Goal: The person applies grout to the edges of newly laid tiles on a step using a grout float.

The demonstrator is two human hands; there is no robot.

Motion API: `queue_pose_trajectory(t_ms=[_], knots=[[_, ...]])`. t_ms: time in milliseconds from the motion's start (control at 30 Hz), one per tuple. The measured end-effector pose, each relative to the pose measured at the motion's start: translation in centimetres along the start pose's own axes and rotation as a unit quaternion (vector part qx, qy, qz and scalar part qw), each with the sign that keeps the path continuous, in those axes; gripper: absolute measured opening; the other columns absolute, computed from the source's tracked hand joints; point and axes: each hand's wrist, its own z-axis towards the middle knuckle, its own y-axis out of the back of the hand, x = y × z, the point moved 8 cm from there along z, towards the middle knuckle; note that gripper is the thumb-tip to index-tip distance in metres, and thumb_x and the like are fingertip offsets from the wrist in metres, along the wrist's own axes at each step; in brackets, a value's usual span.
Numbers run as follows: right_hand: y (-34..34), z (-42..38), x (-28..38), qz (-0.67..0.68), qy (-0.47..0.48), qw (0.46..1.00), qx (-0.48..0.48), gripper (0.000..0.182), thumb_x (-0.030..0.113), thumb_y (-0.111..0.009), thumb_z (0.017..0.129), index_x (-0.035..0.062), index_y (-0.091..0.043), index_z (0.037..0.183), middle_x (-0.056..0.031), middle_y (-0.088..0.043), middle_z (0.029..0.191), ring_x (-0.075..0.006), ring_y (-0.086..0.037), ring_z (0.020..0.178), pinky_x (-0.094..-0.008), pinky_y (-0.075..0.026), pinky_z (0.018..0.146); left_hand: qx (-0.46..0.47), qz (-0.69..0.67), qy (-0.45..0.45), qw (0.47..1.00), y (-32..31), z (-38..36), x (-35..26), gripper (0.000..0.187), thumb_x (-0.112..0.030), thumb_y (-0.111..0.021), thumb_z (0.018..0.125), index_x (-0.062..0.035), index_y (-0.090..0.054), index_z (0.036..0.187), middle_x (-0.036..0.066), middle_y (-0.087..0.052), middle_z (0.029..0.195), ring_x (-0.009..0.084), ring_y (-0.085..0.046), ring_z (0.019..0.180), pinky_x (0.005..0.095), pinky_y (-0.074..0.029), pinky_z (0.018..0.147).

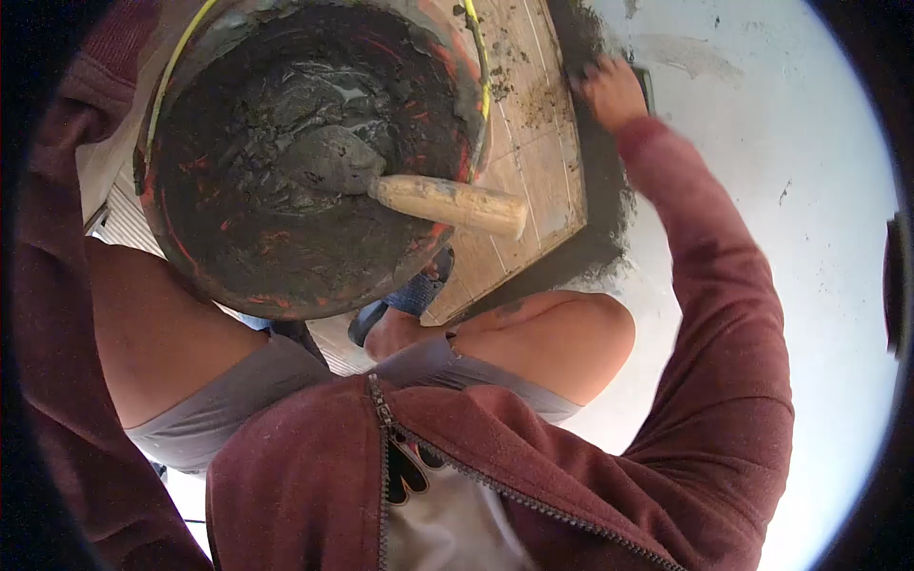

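My right hand [614, 92] reaches to the base of the pale wall, fingers closed. A dark flat edge beside it looks like the blade of a trowel [646, 90]; its handle is hidden by the hand. Below and around the hand runs a band of wet grey mortar [602, 176] along the foot of the wall. My left hand is out of view; only the maroon sleeve [100, 81] shows at upper left. In front of me a bucket [314, 306] holds dark wet mortar [267, 224]. A pointing trowel with a wooden handle [452, 203] rests in it, blade partly sunk in the mix.
The bucket has a yellow-cased handle [171, 71]. Wood-look floor tiles [533, 143] with mortar crumbs lie between bucket and wall. My bent knee [595, 333] is close to the wall [743, 124], which has grey smears. A sandalled foot [386, 328] is under the bucket's near side.
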Motion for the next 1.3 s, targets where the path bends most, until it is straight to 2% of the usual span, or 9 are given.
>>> queue_pose_trajectory(t_ms=[267,567,700,733,767,833,1100,1167,1300], knots=[[5.5,2.8,-5.1,0.039,-0.126,0.982,-0.136,0.021,0.021,-0.043,0.077,0.0208,-0.063,0.079,-0.0025,-0.058,0.086,-0.0191,-0.046,0.095,-0.0364,-0.034,0.078,-0.008,-0.014,-0.001,1.0,-0.6,-0.1,-0.7,0.056,-0.042,-0.035,0.084,-0.0043,-0.029,0.125,0.012,-0.025,0.132,0.0241,-0.018,0.124,0.0346,-0.013,0.102],[-6.6,-14.0,5.6,0.131,0.05,0.964,0.227,0.023,0.025,-0.043,0.077,0.0142,-0.064,0.075,-0.0036,-0.057,0.091,-0.0221,-0.044,0.094,-0.0387,-0.03,0.085,0.009,-0.004,0.006,1.0,-0.2,0.0,-1.0,0.055,-0.041,-0.035,0.085,-0.0046,-0.03,0.125,0.012,-0.024,0.132,0.0241,-0.018,0.124,0.0345,-0.012,0.102],[3.4,-7.5,-5.7,-0.022,-0.158,0.982,-0.105,0.026,0.021,-0.047,0.072,0.007,-0.057,0.093,-0.0094,-0.054,0.082,-0.0264,-0.049,0.072,-0.0398,-0.039,0.064,0.009,-0.004,0.006,1.0,-0.2,-0.1,-1.3,0.054,-0.041,-0.035,0.085,-0.0048,-0.03,0.125,0.012,-0.024,0.132,0.0241,-0.018,0.124,0.0345,-0.011,0.102],[9.1,-6.2,-10.0,0.073,-0.308,0.945,-0.086,0.014,0.017,-0.054,0.068,0.005,-0.061,0.068,-0.0127,-0.059,0.076,-0.0263,-0.056,0.069,-0.0345,-0.044,0.063,0.01,-0.008,0.006,1.0,-0.3,-0.2,-1.3,0.054,-0.041,-0.035,0.085,-0.0048,-0.03,0.125,0.012,-0.024,0.132,0.0241,-0.018,0.124,0.0345,-0.011,0.102],[14.5,-6.9,-12.5,-0.001,-0.372,0.885,-0.28,0.015,0.015,-0.057,0.066,0.0083,-0.064,0.077,-0.0096,-0.06,0.077,-0.0263,-0.05,0.076,-0.038,-0.038,0.068,0.012,-0.011,0.006,1.0,-0.4,-0.4,-1.4,0.054,-0.041,-0.035,0.085,-0.0049,-0.03,0.125,0.012,-0.024,0.132,0.0241,-0.018,0.124,0.0345,-0.011,0.102],[24.3,-9.8,-13.5,0.046,-0.271,0.837,-0.474,0.028,0.009,-0.058,0.061,0.0103,-0.063,0.089,-0.011,-0.06,0.081,-0.0239,-0.052,0.075,-0.0356,-0.042,0.069,0.013,-0.012,0.007,1.0,-0.6,-0.4,-1.2,0.054,-0.04,-0.035,0.085,-0.0049,-0.03,0.125,0.012,-0.024,0.132,0.0241,-0.017,0.124,0.0344,-0.011,0.102],[27.0,-18.9,-12.4,0.266,-0.34,0.829,-0.355,0.041,0.013,-0.056,0.056,0.0097,-0.061,0.097,-0.0094,-0.059,0.085,-0.0179,-0.053,0.071,-0.0271,-0.043,0.071,0.021,-0.015,0.014,1.0,-0.1,-0.1,-0.6,0.053,-0.04,-0.034,0.085,-0.0052,-0.031,0.125,0.012,-0.024,0.133,0.0241,-0.017,0.124,0.0344,-0.01,0.102],[24.6,-22.0,-11.6,0.248,-0.453,0.795,-0.319,0.022,0.017,-0.061,0.061,0.0031,-0.063,0.077,-0.0141,-0.06,0.072,-0.0227,-0.058,0.069,-0.0293,-0.045,0.065,0.021,-0.016,0.014,1.0,0.1,-0.1,-0.3,0.053,-0.039,-0.034,0.085,-0.0053,-0.031,0.125,0.012,-0.023,0.133,0.0241,-0.017,0.124,0.0343,-0.009,0.102],[21.8,-24.8,-8.4,0.513,-0.475,0.632,-0.335,0.04,0.018,-0.065,0.055,0.001,-0.061,0.091,-0.013,-0.061,0.086,-0.0177,-0.057,0.079,-0.0254,-0.042,0.074,0.051,-0.077,-0.004,0.996,0.3,-0.5,0.0,0.052,-0.039,-0.034,0.085,-0.0057,-0.03,0.125,0.011,-0.021,0.134,0.0237,-0.014,0.125,0.0351,-0.007,0.103]])
